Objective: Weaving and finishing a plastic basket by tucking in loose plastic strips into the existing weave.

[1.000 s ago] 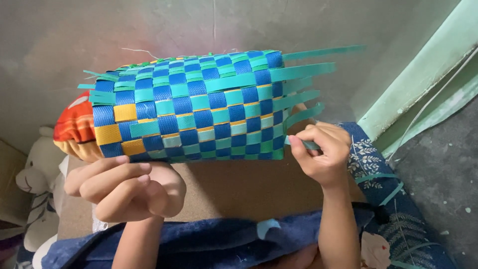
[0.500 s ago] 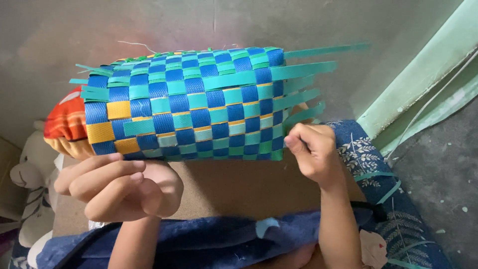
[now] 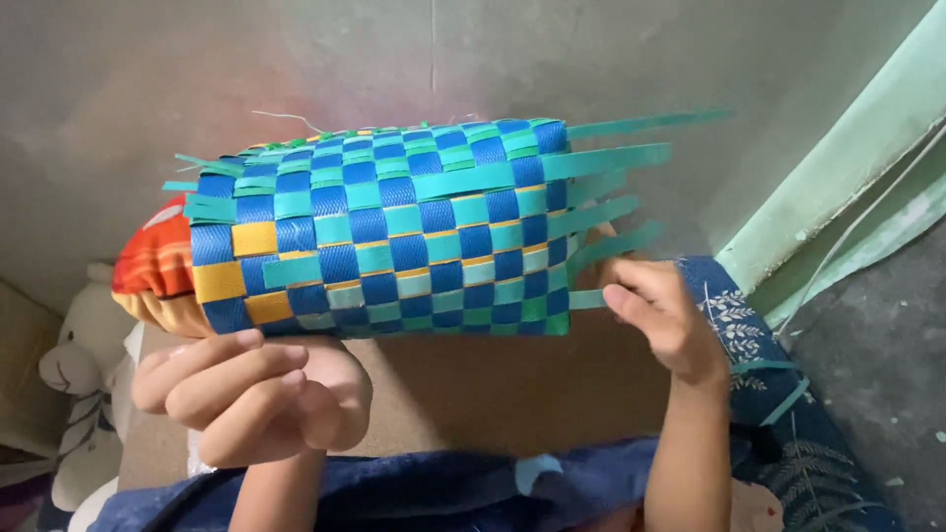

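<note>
Head cam view: a half-woven basket (image 3: 379, 232) made of blue, teal and yellow plastic strips lies on its side, up above a brown board (image 3: 493, 389) on the lap. Loose teal strip ends (image 3: 611, 212) stick out at its right edge. The right hand (image 3: 662, 313) has its grip pinched shut on the lowest loose strip, right at the basket's bottom right corner. The left hand (image 3: 251, 394) sits just under the basket's bottom left edge, fingers curled loosely, grip mostly closed; can't tell if it actually holds anything. An orange cloth (image 3: 158, 266) pokes out at the basket's left end, and a white plush toy (image 3: 84, 374) sits further left.
</note>
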